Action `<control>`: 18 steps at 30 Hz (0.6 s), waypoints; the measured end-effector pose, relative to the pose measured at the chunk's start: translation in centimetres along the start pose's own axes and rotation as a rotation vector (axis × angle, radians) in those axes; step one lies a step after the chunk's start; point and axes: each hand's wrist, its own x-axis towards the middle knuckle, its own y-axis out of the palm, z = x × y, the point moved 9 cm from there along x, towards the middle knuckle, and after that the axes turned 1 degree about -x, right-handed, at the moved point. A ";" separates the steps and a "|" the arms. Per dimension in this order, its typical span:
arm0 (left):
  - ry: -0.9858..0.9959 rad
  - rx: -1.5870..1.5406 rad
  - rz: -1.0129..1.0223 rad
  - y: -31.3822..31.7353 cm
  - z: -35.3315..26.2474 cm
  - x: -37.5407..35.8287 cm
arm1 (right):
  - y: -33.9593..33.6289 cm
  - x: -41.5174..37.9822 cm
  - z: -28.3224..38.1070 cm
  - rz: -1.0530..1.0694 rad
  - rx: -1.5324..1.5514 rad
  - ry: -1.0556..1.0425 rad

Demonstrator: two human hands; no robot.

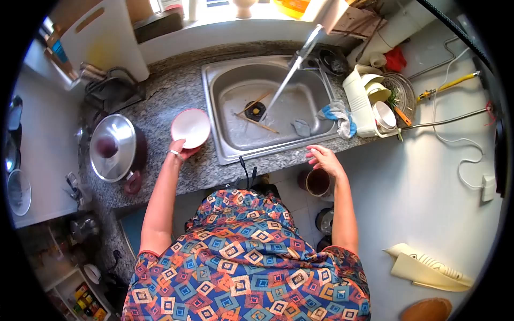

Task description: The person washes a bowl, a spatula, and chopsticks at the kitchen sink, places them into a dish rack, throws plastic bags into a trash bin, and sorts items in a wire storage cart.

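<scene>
Bowl (191, 127), white inside, sits in your left hand's (183, 150) closed grip, beside the sink (230, 88) at the desk (160, 93). Your right hand (321, 159) hangs near the sink's front edge, its grip open. Thin sticks (263, 125) and a grey cloth (301, 127) lie in the sink, water (279, 92) runs in, the rack (357, 101) holds dishes (382, 113), and a lid (113, 167) covers the pot (141, 145).

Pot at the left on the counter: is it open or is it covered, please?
Covered. A shiny lid sits over the pot, with its dark round knob facing up.
</scene>
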 end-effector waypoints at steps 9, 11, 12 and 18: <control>0.181 0.188 0.071 2.7 -5.3 -6.1 | 11.4 4.3 6.4 0.121 0.002 -0.176; 0.123 0.172 0.129 6.0 -3.8 -6.1 | 14.3 4.6 8.3 0.153 -0.057 -0.185; 0.079 0.144 0.155 6.9 -2.6 -5.2 | 15.4 4.4 9.2 0.150 -0.096 -0.219; -0.057 0.085 0.233 7.1 -1.4 -3.7 | 21.8 1.3 18.4 -0.214 -0.557 -0.858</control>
